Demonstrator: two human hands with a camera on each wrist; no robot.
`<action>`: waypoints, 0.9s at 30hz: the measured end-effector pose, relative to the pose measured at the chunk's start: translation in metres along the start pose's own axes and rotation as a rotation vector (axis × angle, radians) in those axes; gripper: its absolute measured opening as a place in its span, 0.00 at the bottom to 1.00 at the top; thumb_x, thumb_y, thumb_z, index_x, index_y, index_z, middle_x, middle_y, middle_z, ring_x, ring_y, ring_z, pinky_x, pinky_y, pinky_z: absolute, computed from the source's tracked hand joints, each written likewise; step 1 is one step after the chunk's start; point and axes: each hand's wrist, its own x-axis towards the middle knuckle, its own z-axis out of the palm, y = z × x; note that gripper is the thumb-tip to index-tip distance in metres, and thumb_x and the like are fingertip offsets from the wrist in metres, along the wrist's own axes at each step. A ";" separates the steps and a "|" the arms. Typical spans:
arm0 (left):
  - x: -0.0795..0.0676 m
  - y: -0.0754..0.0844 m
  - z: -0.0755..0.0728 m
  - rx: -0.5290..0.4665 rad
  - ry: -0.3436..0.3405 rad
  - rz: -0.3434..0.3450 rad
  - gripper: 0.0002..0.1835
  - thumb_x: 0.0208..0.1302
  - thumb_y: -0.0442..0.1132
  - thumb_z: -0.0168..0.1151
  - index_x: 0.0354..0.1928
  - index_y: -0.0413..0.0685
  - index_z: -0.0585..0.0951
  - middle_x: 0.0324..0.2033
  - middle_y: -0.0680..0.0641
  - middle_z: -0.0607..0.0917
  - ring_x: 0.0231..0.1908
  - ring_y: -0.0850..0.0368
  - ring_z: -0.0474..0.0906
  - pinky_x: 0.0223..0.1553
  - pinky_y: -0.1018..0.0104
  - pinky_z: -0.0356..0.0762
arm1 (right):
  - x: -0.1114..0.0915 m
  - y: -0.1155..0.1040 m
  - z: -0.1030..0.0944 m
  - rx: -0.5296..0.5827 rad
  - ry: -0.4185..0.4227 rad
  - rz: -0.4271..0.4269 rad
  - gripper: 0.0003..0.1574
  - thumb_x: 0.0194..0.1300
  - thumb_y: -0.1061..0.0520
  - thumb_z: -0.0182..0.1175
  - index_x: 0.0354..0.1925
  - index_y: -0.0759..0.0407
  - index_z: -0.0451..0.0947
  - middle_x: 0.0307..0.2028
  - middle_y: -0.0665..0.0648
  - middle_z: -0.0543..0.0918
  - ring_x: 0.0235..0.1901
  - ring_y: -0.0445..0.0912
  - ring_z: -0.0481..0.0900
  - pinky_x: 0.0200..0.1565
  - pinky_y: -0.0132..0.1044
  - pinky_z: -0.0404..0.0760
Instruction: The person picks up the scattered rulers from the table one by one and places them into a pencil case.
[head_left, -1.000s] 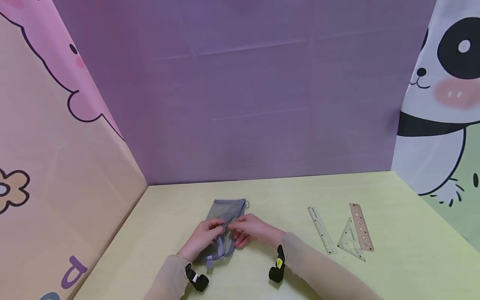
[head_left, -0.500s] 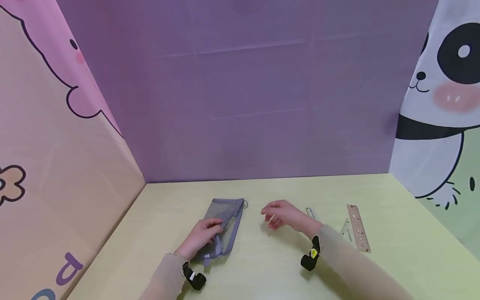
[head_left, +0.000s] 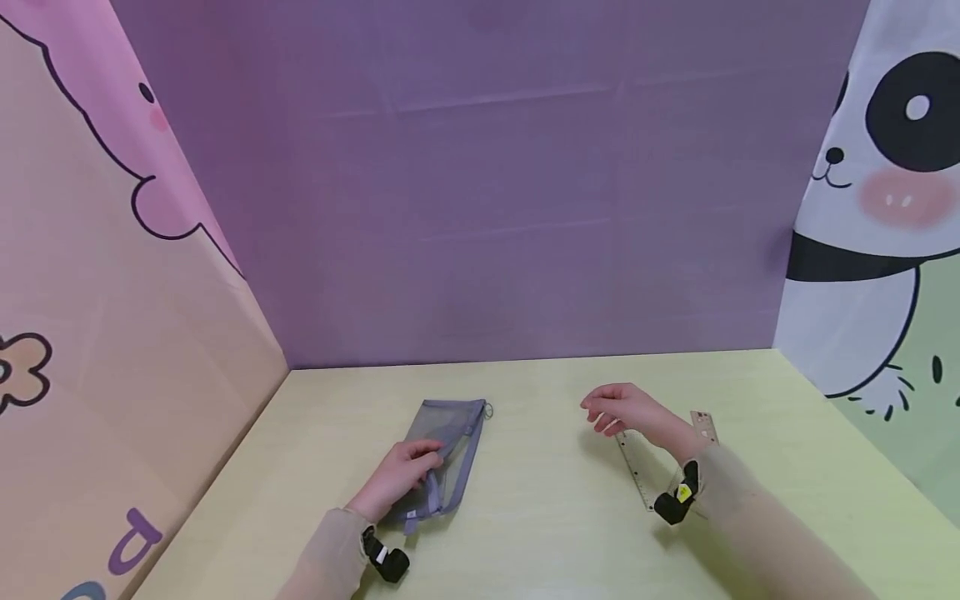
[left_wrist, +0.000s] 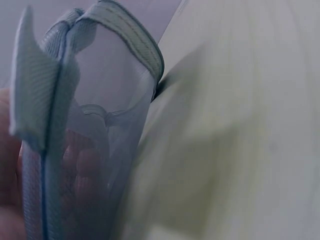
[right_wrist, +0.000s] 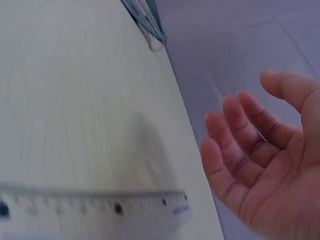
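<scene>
A grey-blue mesh zipper pouch (head_left: 453, 412) lies on the table's left half, its mouth parted along the right side. My left hand (head_left: 401, 475) holds the edge of that opening between thumb and fingers. Through the mesh in the left wrist view, the fingers (left_wrist: 86, 170) show behind the pouch wall (left_wrist: 120, 120). Over on the right, my right hand (head_left: 633, 412) hovers above the far end of a clear ruler (head_left: 634, 471), with nothing in it. Its loosely bent fingers (right_wrist: 240, 125) are apart from the ruler (right_wrist: 95, 212) in the right wrist view.
A pink ruler (head_left: 703, 423) lies further right, partly covered by the right forearm. The same arm hides most of a clear set square. Behind the table (head_left: 540, 533) hangs a purple backdrop (head_left: 480, 208), with printed panels on both sides.
My right hand has left the pouch and moved right, to above the clear ruler. The left hand keeps its hold on the pouch, which stays in place with its mouth parted.
</scene>
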 end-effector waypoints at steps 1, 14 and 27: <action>0.000 0.000 0.000 -0.001 0.000 -0.001 0.21 0.65 0.38 0.58 0.57 0.33 0.78 0.39 0.48 0.82 0.30 0.56 0.71 0.29 0.65 0.71 | -0.001 0.001 -0.005 -0.014 0.003 -0.005 0.28 0.69 0.52 0.57 0.53 0.77 0.72 0.38 0.65 0.80 0.34 0.49 0.81 0.38 0.41 0.81; 0.000 0.001 0.002 -0.008 0.016 -0.015 0.21 0.65 0.38 0.58 0.56 0.33 0.78 0.39 0.48 0.82 0.29 0.56 0.71 0.28 0.66 0.70 | -0.013 0.030 -0.045 0.013 0.111 -0.045 0.29 0.70 0.57 0.55 0.58 0.81 0.67 0.51 0.72 0.77 0.46 0.54 0.80 0.45 0.41 0.79; 0.000 0.001 0.003 -0.013 0.021 -0.026 0.21 0.64 0.37 0.58 0.56 0.33 0.79 0.35 0.48 0.81 0.29 0.57 0.71 0.27 0.66 0.69 | -0.032 0.036 -0.047 -0.162 -0.060 -0.027 0.41 0.64 0.54 0.63 0.68 0.69 0.62 0.69 0.70 0.59 0.70 0.66 0.49 0.64 0.65 0.45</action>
